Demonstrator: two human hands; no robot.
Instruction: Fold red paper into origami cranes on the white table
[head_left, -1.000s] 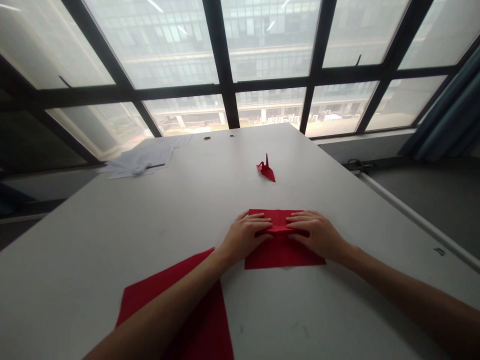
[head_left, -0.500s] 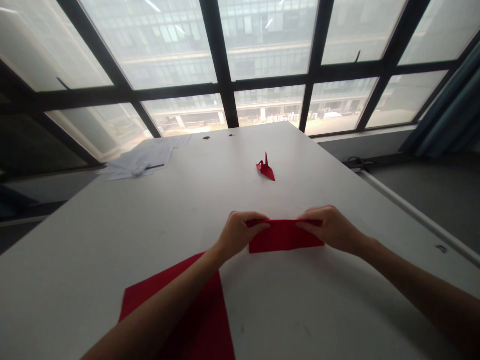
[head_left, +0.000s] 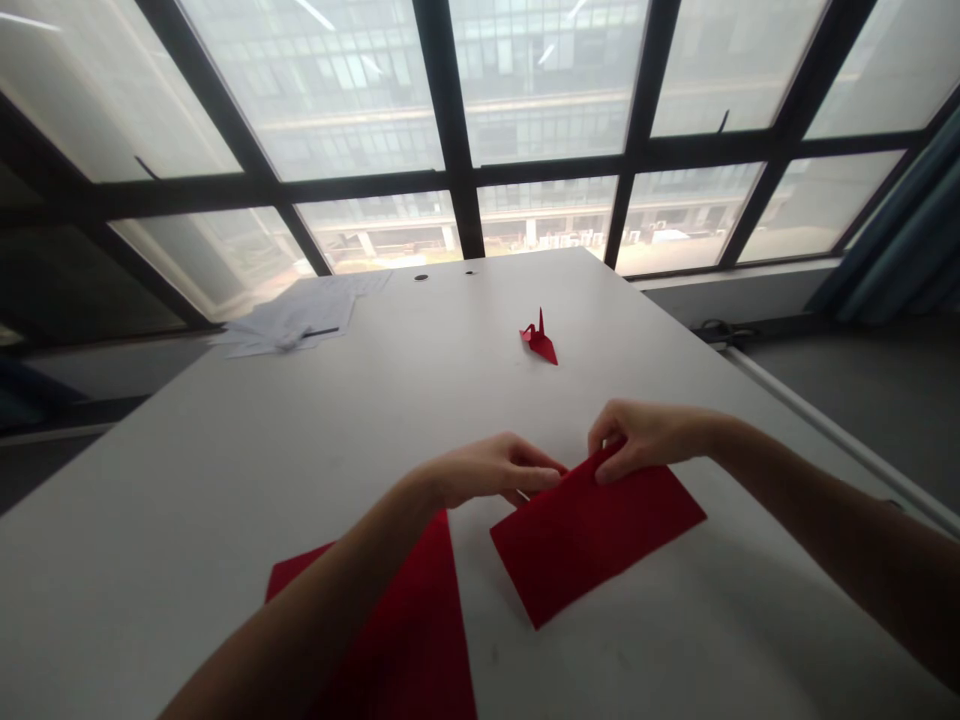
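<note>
A folded sheet of red paper (head_left: pixel 600 530) is held tilted just over the white table, its lower left corner pointing toward me. My right hand (head_left: pixel 637 440) pinches its upper folded edge between thumb and fingers. At the same edge, further left, my left hand (head_left: pixel 510 472) has its thumb and fingertips closed on the paper; some fingertips are hidden behind it. Under my left forearm lies a larger red sheet (head_left: pixel 405 630), partly covered by the arm. Beyond both hands a folded red paper crane (head_left: pixel 540 342) stands on the table.
The white table (head_left: pixel 360 410) reaches to the windows (head_left: pixel 540 90). Loose white papers (head_left: pixel 292 315) with a dark pen (head_left: pixel 321 332) lie at its far left. A blue curtain (head_left: pixel 892 220) hangs at the right, beside a white rail (head_left: pixel 832 430).
The red paper was flat under both hands, then lifted and folded along its top edge. Now it is turned slantwise, closer to me, and the left hand has slid along the fold.
</note>
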